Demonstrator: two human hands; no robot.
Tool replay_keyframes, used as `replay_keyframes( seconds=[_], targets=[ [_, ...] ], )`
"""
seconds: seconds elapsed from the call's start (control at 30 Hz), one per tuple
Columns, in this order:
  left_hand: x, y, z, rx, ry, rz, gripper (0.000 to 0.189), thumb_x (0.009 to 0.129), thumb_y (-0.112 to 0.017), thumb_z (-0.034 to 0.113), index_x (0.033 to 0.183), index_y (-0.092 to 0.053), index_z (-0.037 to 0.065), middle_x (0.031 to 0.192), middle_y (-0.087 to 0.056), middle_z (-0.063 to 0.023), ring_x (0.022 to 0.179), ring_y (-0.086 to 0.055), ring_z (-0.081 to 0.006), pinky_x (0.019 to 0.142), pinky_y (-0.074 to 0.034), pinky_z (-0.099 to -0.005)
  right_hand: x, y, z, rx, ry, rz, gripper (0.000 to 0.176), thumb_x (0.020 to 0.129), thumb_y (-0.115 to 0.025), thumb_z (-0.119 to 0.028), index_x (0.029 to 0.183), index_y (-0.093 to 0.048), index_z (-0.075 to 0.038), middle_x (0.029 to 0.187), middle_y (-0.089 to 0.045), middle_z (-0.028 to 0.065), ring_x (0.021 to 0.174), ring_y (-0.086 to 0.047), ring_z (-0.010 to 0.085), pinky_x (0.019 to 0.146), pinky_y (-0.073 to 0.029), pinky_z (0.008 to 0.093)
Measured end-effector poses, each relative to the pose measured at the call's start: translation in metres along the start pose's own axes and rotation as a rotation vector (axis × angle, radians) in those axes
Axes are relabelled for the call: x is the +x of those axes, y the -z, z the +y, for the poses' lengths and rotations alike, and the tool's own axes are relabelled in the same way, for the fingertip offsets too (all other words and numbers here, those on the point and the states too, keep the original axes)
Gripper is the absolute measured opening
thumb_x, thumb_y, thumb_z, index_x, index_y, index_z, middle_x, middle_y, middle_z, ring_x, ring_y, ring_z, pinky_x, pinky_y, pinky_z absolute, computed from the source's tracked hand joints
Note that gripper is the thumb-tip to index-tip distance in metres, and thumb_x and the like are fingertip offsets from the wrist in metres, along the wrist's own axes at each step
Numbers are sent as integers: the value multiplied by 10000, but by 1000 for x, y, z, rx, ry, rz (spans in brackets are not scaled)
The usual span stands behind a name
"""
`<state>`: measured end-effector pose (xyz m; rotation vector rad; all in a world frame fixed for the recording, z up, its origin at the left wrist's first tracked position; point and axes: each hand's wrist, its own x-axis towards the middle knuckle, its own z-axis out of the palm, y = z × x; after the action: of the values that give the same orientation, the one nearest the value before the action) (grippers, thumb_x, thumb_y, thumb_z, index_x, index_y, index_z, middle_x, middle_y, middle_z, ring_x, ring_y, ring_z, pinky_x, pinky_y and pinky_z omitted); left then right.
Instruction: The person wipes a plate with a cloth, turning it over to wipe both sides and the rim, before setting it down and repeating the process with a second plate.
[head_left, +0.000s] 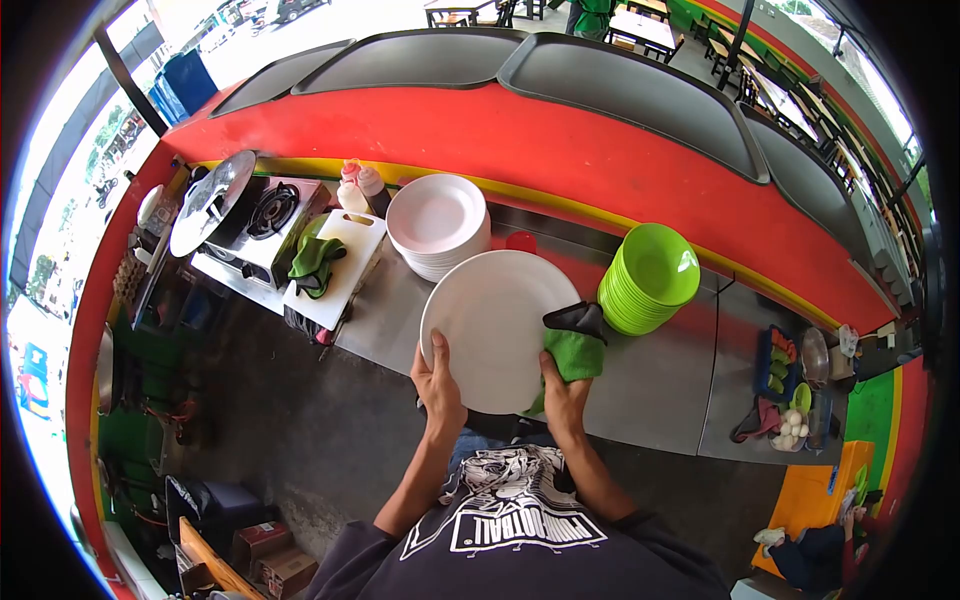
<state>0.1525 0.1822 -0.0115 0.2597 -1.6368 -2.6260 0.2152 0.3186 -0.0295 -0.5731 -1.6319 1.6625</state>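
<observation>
A large white plate [495,335] is held up in front of my body, over the edge of the steel counter. My left hand [438,388] grips its left rim, thumb on the face and fingers hidden behind. At the right rim, my right hand [566,392] is closed on a green cloth [576,352] with a dark edge, pressed against the plate. Just beyond the plate stands a stack of white plates [437,215]. To its right rises a stack of bright green bowls [650,275].
A white cutting board [352,262] with another green cloth [317,262] lies left, beside a gas stove [272,210] and a glass lid [213,203]. Two sauce bottles [362,188] stand behind. Black trays [630,95] line the red ledge. A person [815,550] sits at lower right.
</observation>
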Motion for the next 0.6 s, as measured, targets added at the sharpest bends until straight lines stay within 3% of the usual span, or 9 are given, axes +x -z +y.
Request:
replay_keyframes(
  seconds=[0.1, 0.23, 0.33, 0.6],
  targets=[
    [-1, 7, -9, 29, 80, -77, 390, 977, -609, 363, 1145, -629, 11, 991, -668, -42, 882, -601, -93, 758, -491, -258, 13, 19, 5, 22, -178, -130, 342, 864, -701, -73, 1161, -564, 28, 1070, -613, 81, 959, -591, 189, 857, -471, 332],
    [13, 15, 12, 175, 189, -299, 357, 987, -600, 314, 1165, -626, 5, 968, -665, -25, 858, -604, -90, 745, -496, -260, 26, 36, 9, 61, -189, -242, 359, 840, -711, -70, 1157, -570, 22, 1043, -613, 70, 927, -584, 171, 827, -476, 329],
    [17, 18, 30, 382, 193, -427, 365, 985, -604, 290, 1208, -613, 2, 978, -674, -26, 863, -611, -99, 761, -508, -276, 33, 51, 0, -38, -213, -435, 405, 818, -731, -86, 1174, -566, 16, 1072, -621, 77, 957, -593, 180, 852, -478, 341],
    [13, 7, 44, 745, 206, -683, 351, 944, -661, 289, 1159, -658, 11, 946, -694, -30, 871, -625, -104, 776, -513, -291, 72, 64, -20, -471, 33, -727, 418, 795, -763, -145, 1143, -597, 18, 1060, -670, 171, 973, -644, 300, 889, -489, 395]
  ],
)
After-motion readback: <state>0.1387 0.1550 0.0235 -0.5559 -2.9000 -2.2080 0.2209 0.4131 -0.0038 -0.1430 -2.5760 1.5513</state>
